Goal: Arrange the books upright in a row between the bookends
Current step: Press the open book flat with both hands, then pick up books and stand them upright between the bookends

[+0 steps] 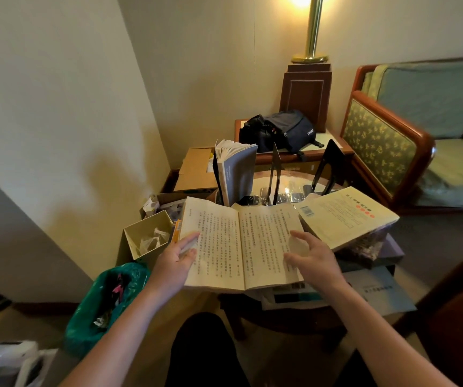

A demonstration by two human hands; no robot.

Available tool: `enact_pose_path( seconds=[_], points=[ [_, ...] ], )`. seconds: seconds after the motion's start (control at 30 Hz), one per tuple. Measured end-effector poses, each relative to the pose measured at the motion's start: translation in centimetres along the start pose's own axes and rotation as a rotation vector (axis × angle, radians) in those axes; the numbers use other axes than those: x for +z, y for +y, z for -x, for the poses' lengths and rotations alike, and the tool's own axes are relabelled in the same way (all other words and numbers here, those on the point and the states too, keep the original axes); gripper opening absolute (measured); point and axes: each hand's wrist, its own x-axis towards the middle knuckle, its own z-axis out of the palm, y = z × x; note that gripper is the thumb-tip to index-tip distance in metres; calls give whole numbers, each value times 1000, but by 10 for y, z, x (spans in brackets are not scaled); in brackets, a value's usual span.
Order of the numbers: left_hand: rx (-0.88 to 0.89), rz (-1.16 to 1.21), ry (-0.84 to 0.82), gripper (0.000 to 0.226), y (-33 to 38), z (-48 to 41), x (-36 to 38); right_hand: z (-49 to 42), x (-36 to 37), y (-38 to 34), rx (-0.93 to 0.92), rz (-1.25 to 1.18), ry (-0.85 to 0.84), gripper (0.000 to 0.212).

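1. While the open book [241, 247] lies flat with its pages up at the near edge of the counter [289, 187], no book stands between the bookends; by my judgement the task is at an early stage.
2. Left hand [178, 256]: fingers straight and relaxed, tips resting on the outer edge of the left page. It grips nothing.
3. Right hand [312, 256]: fingers spread and loosely bent over the right page. Whether they touch the paper, I cannot tell.
4. Grey book [237, 174]: upright, pages fanned at the top, standing just to the left of the left bookend [274, 174], so apparently outside the gap.
5. Right bookend [332, 163]: upright, well apart from the left one, with bare glass between them.
6. Cream book [347, 216]: flat, cover up, on a pile to the right of the open book.
7. Step in hand, as judged: dealing with the open book before it is shelved.
8. Next move calls for folding the two halves together, gripping the closed book by the spine, turning it upright and setting it in the gap against one bookend. The grey and cream books need the same placing.
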Motion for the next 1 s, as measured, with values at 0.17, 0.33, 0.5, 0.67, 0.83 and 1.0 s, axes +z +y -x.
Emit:
enact_pose_path(
  seconds=[0.17,0.33,0.5,0.67,0.83,1.0],
  points=[
    [48,-91,-21,49,23,0,-12,3,-11,-24,-25,-192,-165,64],
    [181,-231,-57,62,59,-1,-5,6,-2,-40,-61,-311,-243,68],
    [232,-215,-81,57,82,1,29,8,-1,-42,-110,-382,-258,61],
    [225,-170,10,63,84,-3,68,4,-5,-38,-118,-429,-232,52],
    [303,-164,90,32,88,1,104,1,-11,-27,-95,-481,-176,48],
    [284,-182,60,41,86,3,135,1,-13,-17,-120,-465,-134,44]
  ],
)
